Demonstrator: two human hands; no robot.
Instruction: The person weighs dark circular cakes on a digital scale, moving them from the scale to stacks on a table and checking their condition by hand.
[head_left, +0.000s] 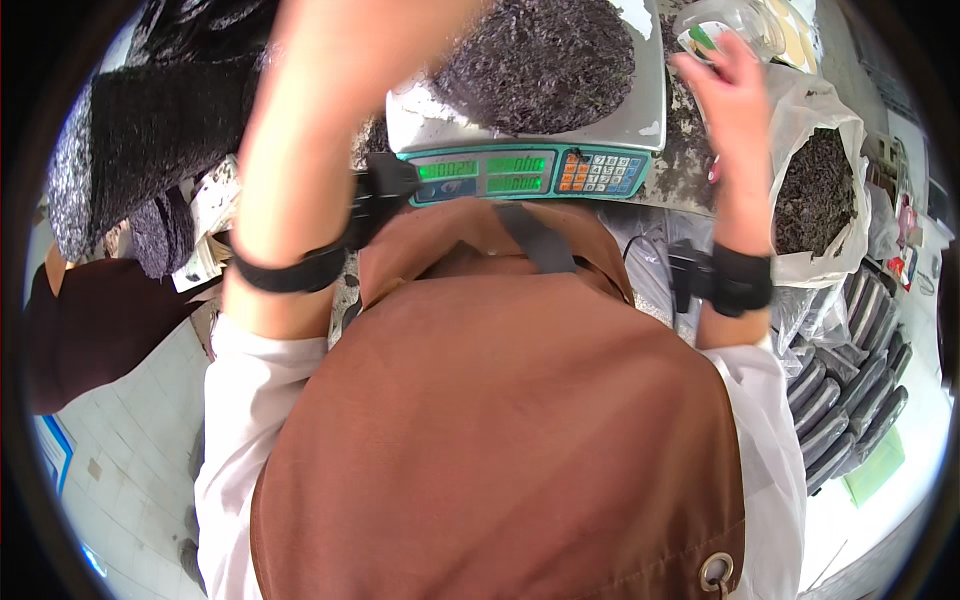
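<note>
My left hand (409, 22) is blurred and cut off by the top edge, so its fingers are hidden. It is nearest to a digital weighing scale (600, 165), which has a steel pan, green-lit displays and a keypad. A round, flat mass of dark dried seaweed (536, 71) lies on the pan. To the right of the scale, my right hand (731, 82) is raised with thumb and forefinger apart. Just beyond its fingers is a clear plastic container (739, 22) with a green-and-white label; whether they touch is unclear.
A white plastic bag (795, 274) holds loose dark seaweed flakes (817, 195) at the right. Several dark wrapped packs (840, 397) are stacked below it. Black seaweed sheets (161, 135) are piled at the left, near a dark garment (97, 330).
</note>
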